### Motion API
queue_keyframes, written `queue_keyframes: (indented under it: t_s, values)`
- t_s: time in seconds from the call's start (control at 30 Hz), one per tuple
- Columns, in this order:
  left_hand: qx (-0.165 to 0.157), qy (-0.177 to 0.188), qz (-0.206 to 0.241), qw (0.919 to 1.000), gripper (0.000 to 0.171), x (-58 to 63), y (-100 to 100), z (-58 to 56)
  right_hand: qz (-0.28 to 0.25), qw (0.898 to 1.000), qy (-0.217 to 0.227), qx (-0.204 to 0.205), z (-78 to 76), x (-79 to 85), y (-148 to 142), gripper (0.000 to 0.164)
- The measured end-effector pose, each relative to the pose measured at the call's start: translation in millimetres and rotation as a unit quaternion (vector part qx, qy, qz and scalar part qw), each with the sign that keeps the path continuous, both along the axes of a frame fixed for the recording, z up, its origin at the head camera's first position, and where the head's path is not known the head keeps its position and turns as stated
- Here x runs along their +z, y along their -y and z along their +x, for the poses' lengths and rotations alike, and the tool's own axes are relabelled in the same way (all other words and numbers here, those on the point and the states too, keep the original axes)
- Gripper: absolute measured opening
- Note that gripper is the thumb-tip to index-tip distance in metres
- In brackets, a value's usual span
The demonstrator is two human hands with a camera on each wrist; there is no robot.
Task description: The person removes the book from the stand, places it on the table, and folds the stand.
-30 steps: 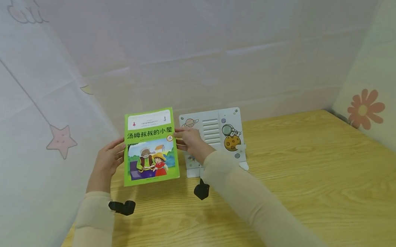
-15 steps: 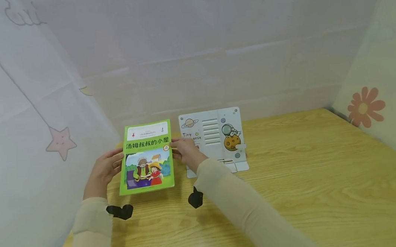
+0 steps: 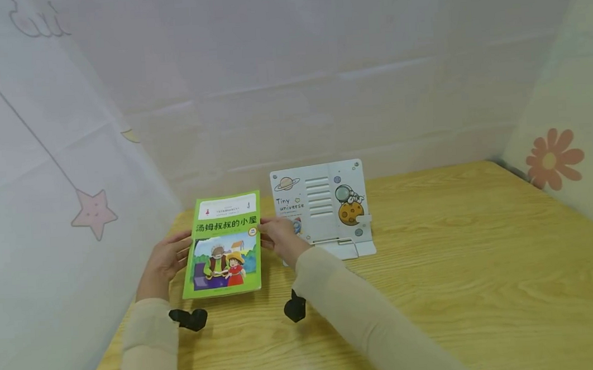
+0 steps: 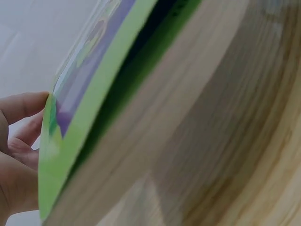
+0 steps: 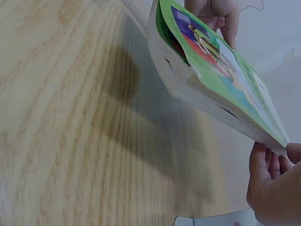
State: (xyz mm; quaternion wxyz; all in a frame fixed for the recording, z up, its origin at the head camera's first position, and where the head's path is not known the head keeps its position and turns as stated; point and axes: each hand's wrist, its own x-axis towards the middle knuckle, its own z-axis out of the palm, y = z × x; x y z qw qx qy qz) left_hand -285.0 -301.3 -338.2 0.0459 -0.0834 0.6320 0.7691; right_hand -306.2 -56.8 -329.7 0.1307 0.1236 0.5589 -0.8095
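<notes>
Both hands hold a green picture-covered book [image 3: 225, 264] by its two long sides, cover facing up. My left hand [image 3: 163, 264] grips the left edge; in the left wrist view its thumb lies on the cover's margin [image 4: 89, 146]. My right hand [image 3: 285, 238] pinches the right edge, thumb above and fingers beneath, as the right wrist view shows. That view also shows the book's thick block of pages [image 5: 207, 101] and a gap between it and the table, with a shadow below. Just right of the book stands a white book stand [image 3: 320, 206], its lower left corner hidden by my right hand.
The stand leans back on the wooden table [image 3: 457, 266], showing planet and astronaut drawings, slots, a wire holder and a bottom ledge. Pale cloth walls [image 3: 322, 94] close in the back and both sides. Black wrist mounts [image 3: 190, 320] hang at both sleeves.
Both hands have brought the book lower and nearer to me, away from the back wall. More of the stand's printed left side now shows beside my right hand. The stand stays in place.
</notes>
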Motion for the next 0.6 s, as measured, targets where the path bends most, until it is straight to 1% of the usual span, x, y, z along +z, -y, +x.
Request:
queue_keyframes:
  t_s: [0.17, 0.33, 0.4, 0.5, 0.6]
  values:
    - [0.013, 0.021, -0.026, 0.9993, 0.019, -6.5, 0, -1.4, -0.002, 1.0, 0.0, 0.0, 1.3, -5.3, 4, 0.027]
    - [0.032, 0.039, -0.066, 0.9966, 0.04, -11.6, -1, -3.3, -0.003, 1.0, 0.008, -0.009, 1.6, -11.4, 6, 0.03]
    - [0.034, 0.045, -0.081, 0.9951, 0.045, -12.8, -2, -4.3, -0.002, 1.0, 0.014, -0.012, 1.3, -14.4, 6, 0.032]
    - [0.037, 0.046, -0.105, 0.9927, 0.047, -14.2, -3, -5.5, 0.004, 1.0, 0.018, -0.01, 1.2, -18.6, 6, 0.035]
    - [0.035, 0.042, -0.121, 0.9912, 0.049, -16.2, -2, -6.5, 0.017, 1.0, 0.012, -0.003, 2.0, -21.7, 6, 0.038]
